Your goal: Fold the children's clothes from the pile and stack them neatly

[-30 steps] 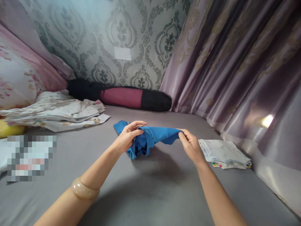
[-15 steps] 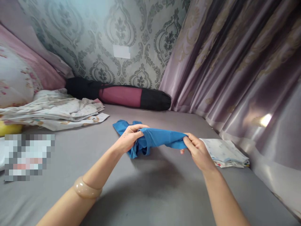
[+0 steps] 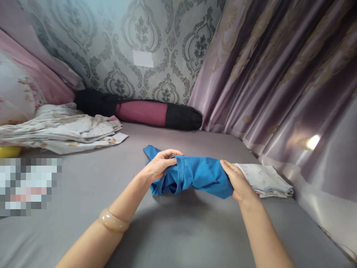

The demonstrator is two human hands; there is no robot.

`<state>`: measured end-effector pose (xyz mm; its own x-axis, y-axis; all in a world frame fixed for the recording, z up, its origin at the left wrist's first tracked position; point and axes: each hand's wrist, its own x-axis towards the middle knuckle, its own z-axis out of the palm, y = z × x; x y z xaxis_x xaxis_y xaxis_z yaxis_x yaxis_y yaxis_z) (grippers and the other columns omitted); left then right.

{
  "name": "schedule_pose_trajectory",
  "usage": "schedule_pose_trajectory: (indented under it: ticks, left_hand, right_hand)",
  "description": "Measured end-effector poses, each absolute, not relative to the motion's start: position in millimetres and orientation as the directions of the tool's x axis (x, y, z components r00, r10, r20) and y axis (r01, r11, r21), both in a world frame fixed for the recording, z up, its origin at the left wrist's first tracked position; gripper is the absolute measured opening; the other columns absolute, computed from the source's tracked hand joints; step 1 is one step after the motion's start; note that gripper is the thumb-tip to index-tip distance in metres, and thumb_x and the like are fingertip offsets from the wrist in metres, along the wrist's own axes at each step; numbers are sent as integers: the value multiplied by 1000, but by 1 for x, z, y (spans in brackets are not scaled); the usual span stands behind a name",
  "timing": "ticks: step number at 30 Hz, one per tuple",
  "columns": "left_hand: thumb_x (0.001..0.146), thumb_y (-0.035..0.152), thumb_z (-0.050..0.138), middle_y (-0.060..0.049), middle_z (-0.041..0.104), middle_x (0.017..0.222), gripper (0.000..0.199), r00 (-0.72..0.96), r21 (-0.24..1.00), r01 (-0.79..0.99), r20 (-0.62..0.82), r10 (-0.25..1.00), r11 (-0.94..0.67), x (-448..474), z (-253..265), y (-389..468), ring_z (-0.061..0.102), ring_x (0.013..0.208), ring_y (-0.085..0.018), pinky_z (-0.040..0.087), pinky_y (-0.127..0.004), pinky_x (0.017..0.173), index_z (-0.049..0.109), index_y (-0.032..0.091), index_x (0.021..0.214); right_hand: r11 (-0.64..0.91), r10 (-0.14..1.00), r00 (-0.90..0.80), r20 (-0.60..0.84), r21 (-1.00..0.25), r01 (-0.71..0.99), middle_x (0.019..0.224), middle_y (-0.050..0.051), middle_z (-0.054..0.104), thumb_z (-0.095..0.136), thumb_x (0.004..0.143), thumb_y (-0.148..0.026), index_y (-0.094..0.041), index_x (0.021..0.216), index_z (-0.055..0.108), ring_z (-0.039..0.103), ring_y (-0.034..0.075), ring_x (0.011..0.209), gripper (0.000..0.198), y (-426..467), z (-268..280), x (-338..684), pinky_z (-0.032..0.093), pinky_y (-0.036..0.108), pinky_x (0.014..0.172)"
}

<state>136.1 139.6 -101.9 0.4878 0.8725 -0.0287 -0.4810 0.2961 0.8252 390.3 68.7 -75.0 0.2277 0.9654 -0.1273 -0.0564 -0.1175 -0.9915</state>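
A blue garment [image 3: 205, 173] stretches between my hands just above the grey sheet, its stitched hem opening turned toward the left. My left hand [image 3: 160, 166] is closed on the cloth by that hem, thumb in front and fingers behind. At the far end my right hand [image 3: 237, 180] grips the edge, its thumb side along the fabric and most of its fingers hidden behind. Bunched cloth hangs below my left hand, and a narrow blue end sticks out beyond it. A bangle [image 3: 113, 220] circles my left forearm.
A stack of folded white cloths [image 3: 269, 180] lies right of my right hand. Rumpled white printed cloth [image 3: 64, 128] lies at the left. A black and maroon long bag [image 3: 142, 112] rests along the wall. Purple curtains [image 3: 251, 74] hang on the right.
The stretched blue part has spread wider and turned its face toward me. My right hand has shifted slightly right and down, while the loose cloth on the left has been drawn in.
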Motion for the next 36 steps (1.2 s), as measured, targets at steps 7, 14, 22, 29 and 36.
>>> schedule_pose_trajectory:
  ticks: [7, 14, 22, 29, 36]
  left_hand:
    - [64, 39, 82, -3, 68, 70, 33, 502, 846, -391, -135, 854, 364, 146, -123, 137, 63, 63, -13, 51, -26, 66, 70, 13, 81]
    - [67, 41, 79, -2, 67, 77, 33, 451, 898, -346, -96, 887, 273, 152, -132, 137, 61, 69, -12, 48, -24, 68, 69, 15, 84]
    - [69, 44, 77, -2, 66, 77, 35, 483, 898, -349, -74, 873, 269, 152, -126, 134, 60, 67, -11, 45, -23, 66, 67, 15, 86]
    - [69, 48, 76, 0, 62, 72, 39, 407, 944, -265, -76, 910, 197, 148, -124, 136, 57, 64, -10, 43, -22, 62, 62, 16, 87]
    - [74, 50, 69, -5, 67, 85, 37, 380, 999, -40, 31, 924, -17, 130, -114, 142, 60, 81, -17, 45, -26, 73, 67, 16, 88]
  right_hand:
    - [-49, 998, 50, -25, -828, 559, 73, 2, 69, 59, 78, -52, -18, 76, 68, 61, 20, 72, 34, 85, -126, 425, 47, 32, 72]
    - [130, 984, -27, 174, -618, 775, 104, 8, 70, 47, 89, -35, -22, 100, 69, 63, 23, 99, 28, 99, -119, 399, 44, 39, 90]
    - [266, 952, -266, 149, -833, 486, 111, 5, 69, 43, 94, -45, -24, 112, 67, 61, 20, 107, 36, 114, -92, 342, 46, 33, 93]
    - [252, 947, -296, 127, -864, 436, 88, 3, 70, 52, 89, -47, -19, 93, 69, 63, 19, 85, 33, 114, -100, 343, 49, 29, 77]
    - [205, 979, -108, 175, -872, 445, 80, 3, 67, 56, 84, -51, -19, 85, 66, 60, 18, 77, 33, 118, -105, 351, 48, 29, 70]
